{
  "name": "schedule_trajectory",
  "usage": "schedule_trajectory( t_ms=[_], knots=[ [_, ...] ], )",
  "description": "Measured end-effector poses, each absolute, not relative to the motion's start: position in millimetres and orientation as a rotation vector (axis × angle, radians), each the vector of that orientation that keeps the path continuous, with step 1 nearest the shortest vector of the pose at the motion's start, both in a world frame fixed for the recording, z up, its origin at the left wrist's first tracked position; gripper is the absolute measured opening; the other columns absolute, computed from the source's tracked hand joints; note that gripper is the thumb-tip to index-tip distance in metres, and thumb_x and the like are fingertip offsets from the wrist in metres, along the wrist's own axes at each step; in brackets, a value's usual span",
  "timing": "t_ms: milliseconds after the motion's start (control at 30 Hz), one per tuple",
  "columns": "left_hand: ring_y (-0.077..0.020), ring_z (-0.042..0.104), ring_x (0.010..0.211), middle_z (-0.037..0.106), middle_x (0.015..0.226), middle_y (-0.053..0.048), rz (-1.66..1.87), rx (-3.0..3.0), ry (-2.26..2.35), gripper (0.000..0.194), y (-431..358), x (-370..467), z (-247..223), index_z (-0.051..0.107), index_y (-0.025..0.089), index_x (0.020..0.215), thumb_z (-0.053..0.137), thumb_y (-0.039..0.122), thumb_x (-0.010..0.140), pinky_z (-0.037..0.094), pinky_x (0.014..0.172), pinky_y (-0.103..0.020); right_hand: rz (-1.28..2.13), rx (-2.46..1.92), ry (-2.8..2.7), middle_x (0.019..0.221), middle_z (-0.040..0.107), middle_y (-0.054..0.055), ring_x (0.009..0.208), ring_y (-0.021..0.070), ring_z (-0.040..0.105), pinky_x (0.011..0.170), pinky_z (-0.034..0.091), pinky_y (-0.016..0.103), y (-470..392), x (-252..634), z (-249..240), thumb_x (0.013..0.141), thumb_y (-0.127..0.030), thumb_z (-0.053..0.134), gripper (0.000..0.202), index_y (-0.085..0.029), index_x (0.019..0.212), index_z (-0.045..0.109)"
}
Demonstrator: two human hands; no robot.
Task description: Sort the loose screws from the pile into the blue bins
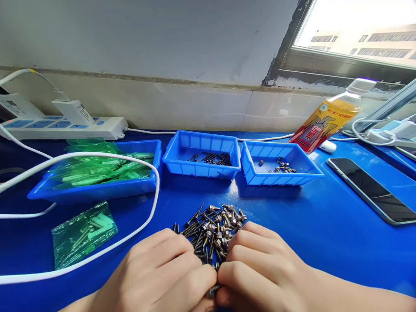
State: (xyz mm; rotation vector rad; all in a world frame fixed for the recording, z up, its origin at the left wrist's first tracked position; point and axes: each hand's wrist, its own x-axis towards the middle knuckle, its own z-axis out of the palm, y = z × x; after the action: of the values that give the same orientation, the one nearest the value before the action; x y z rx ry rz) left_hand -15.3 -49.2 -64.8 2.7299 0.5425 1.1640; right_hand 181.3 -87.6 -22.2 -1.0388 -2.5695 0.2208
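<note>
A loose pile of screws (217, 229) lies on the blue table, black pointed ones mixed with silver hex-head ones. My left hand (162, 273) curls closed against the left side of the pile. Against the right side, my right hand (263, 268) is closed too, its knuckles almost meeting the left ones. The fingertips of both hands are hidden, so whatever they grip cannot be made out. Behind the pile, the middle blue bin (201, 170) contains black screws (217, 158). Silver hex-head screws (284, 166) lie in the right blue bin (282, 179).
A left blue bin (97, 194) holds green plastic packets (107, 169), with another green packet (85, 234) before it. A white cable (157, 190) loops across the left. A power strip (107, 128), a tilted drink bottle (328, 117) and a phone (373, 189) surround the bins.
</note>
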Motion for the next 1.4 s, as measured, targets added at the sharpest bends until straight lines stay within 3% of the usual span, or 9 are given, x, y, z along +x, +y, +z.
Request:
schedule_trajectory(
  t_ms=[233, 433, 633, 833, 1233, 1400],
  knots=[
    [-0.0112, 0.052, 0.051, 0.056, 0.057, 0.002, 1.176, 2.746, 0.508, 0.012, -48.0, -15.1, -61.8, 0.054, 0.02, 0.08, 0.044, 0.017, 0.086, 0.043, 0.056, -0.025, 0.223, -0.995, -2.552, 0.063, 0.056, 0.002, 0.062, 0.0116, 0.049, 0.063, 0.041, 0.024, -86.0, 180.9, -23.7, 0.094, -0.023, 0.038, 0.027, -0.017, 0.078, 0.059],
    [-0.0128, 0.055, 0.054, 0.058, 0.059, 0.002, 1.202, 2.755, 0.527, 0.013, -47.7, -15.5, -63.1, 0.056, 0.021, 0.082, 0.044, 0.019, 0.086, 0.045, 0.059, -0.026, 0.258, -0.959, -2.586, 0.068, 0.059, 0.004, 0.067, 0.0128, 0.052, 0.068, 0.042, 0.026, -86.2, 182.5, -19.9, 0.095, -0.018, 0.031, 0.032, -0.016, 0.083, 0.06],
    [-0.0121, 0.054, 0.054, 0.057, 0.058, 0.003, 1.125, 2.709, 0.53, 0.01, -45.6, -16.1, -62.0, 0.057, 0.021, 0.08, 0.049, 0.024, 0.085, 0.045, 0.065, -0.029, 0.272, -0.993, -2.561, 0.067, 0.059, 0.003, 0.066, 0.0125, 0.052, 0.068, 0.042, 0.025, -84.7, 183.1, -18.7, 0.093, -0.016, 0.037, 0.025, -0.017, 0.083, 0.06],
    [-0.0104, 0.052, 0.051, 0.057, 0.056, 0.005, 1.175, 2.683, 0.556, 0.007, -45.6, -14.1, -61.4, 0.057, 0.021, 0.081, 0.051, 0.018, 0.083, 0.044, 0.065, -0.028, 0.227, -0.992, -2.544, 0.064, 0.058, 0.001, 0.061, 0.0106, 0.05, 0.065, 0.041, 0.023, -84.1, 180.7, -20.0, 0.092, -0.017, 0.043, 0.022, -0.018, 0.075, 0.058],
    [-0.0118, 0.052, 0.052, 0.057, 0.057, 0.002, 1.135, 2.693, 0.504, 0.014, -45.6, -15.4, -63.6, 0.057, 0.02, 0.078, 0.046, 0.018, 0.086, 0.045, 0.064, -0.028, 0.129, -0.922, -2.572, 0.064, 0.061, 0.001, 0.065, 0.0114, 0.056, 0.07, 0.046, 0.026, -84.6, 185.7, -18.8, 0.093, -0.02, 0.043, 0.021, -0.018, 0.087, 0.063],
    [-0.0142, 0.058, 0.062, 0.063, 0.068, -0.001, 1.049, 2.635, 0.532, 0.014, -44.1, -18.5, -61.8, 0.059, 0.021, 0.084, 0.046, 0.023, 0.087, 0.047, 0.063, -0.027, 0.121, -0.894, -2.475, 0.058, 0.057, -0.001, 0.056, 0.0102, 0.052, 0.06, 0.044, 0.025, -80.5, 188.8, -19.1, 0.091, -0.017, 0.045, 0.017, -0.017, 0.082, 0.059]
  ],
)
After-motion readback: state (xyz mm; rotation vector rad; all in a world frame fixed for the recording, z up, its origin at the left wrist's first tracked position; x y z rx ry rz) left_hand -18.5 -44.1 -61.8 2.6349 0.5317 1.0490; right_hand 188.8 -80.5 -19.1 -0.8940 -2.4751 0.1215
